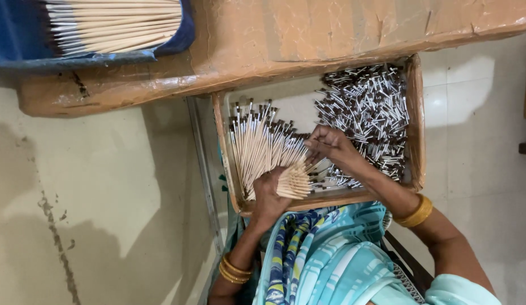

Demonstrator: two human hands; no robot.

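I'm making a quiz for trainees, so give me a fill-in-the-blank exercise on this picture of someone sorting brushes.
1. The left hand grips a fanned bundle of pale ____ brush handles.
2. The right hand reaches over the ____ metal brush tips heaped in the tray.
3. Each wrist wears ____ bangles.

Missing words: wooden; silver; gold

Tray: a shallow cardboard tray (pixel 416 113) sits before the person.
Left part: wooden-handled brushes (pixel 254 148) in it.
Right part: small metal-ferruled brush heads (pixel 370 107).
Behind: taped cardboard box (pixel 308 39).
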